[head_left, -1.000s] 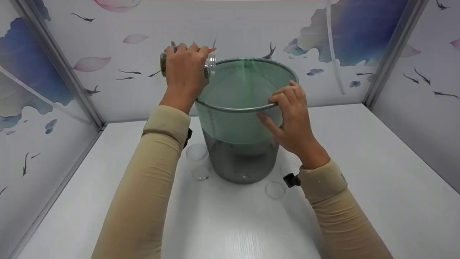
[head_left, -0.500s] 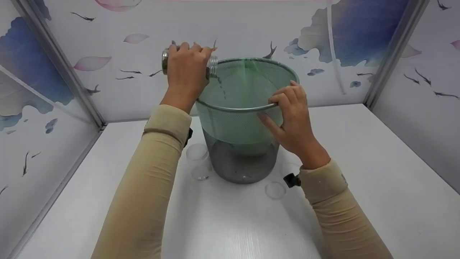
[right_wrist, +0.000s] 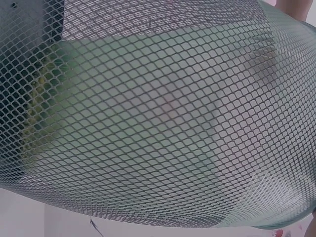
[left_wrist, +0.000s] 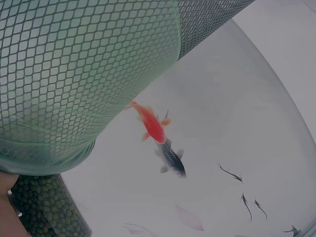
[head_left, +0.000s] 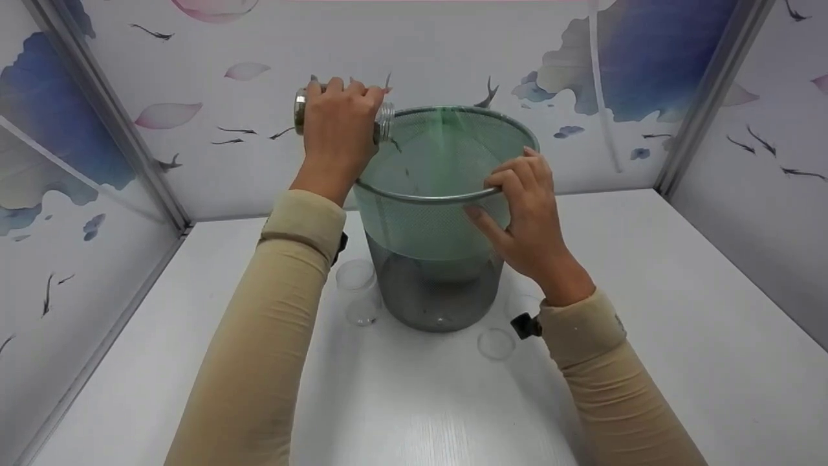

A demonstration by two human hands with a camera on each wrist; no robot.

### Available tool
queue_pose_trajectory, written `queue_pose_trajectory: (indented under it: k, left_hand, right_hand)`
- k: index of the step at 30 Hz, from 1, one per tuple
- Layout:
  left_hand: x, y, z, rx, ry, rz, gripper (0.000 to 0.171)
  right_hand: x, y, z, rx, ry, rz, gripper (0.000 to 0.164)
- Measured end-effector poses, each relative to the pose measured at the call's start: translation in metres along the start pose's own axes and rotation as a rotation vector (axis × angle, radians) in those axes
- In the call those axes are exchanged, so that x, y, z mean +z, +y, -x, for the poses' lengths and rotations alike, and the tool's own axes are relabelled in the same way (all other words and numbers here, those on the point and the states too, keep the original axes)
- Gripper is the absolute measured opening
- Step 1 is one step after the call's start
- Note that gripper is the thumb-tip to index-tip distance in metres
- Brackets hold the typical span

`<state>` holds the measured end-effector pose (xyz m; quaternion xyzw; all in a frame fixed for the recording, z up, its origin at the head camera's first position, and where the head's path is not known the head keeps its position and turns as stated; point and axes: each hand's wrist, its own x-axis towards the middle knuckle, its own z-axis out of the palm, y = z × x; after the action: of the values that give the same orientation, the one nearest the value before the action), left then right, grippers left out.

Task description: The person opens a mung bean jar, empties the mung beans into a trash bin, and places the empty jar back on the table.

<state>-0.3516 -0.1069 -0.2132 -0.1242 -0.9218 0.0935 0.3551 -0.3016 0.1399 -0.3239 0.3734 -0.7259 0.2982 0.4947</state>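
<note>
My left hand (head_left: 339,133) grips a clear jar (head_left: 300,111) tipped on its side, its threaded mouth over the left rim of a wire mesh wastebasket (head_left: 440,298). In the left wrist view the jar is packed with green mung beans (left_wrist: 49,207). A thin trickle of beans (head_left: 397,146) drops from the mouth into the basket. A green bag (head_left: 427,230) lines the basket's upper part. On the near right, my right hand (head_left: 530,217) holds the rim, fingers over it and thumb outside. Through the mesh, the right wrist view shows a yellow-green heap (right_wrist: 42,98).
Left of the basket, a clear round container (head_left: 355,274) and a smaller clear round piece (head_left: 362,312) are on the white table (head_left: 414,401). A clear ring-shaped lid (head_left: 496,343) lies at the front right. Printed panels (head_left: 414,52) enclose the table.
Beans have started falling from the jar's mouth, which showed no stream a second ago. My left hand has shifted slightly right with the jar. The right hand stays on the rim.
</note>
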Motion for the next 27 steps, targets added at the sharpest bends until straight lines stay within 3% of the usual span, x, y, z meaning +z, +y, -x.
queue_pose_trajectory:
  k: [27]
  left_hand:
    - [0.0013,-0.0007,0.0024,0.068,0.123,-0.007,0.037]
  right_hand:
    - [0.0000,0.0010,0.0008,-0.011,-0.004,0.000,0.037]
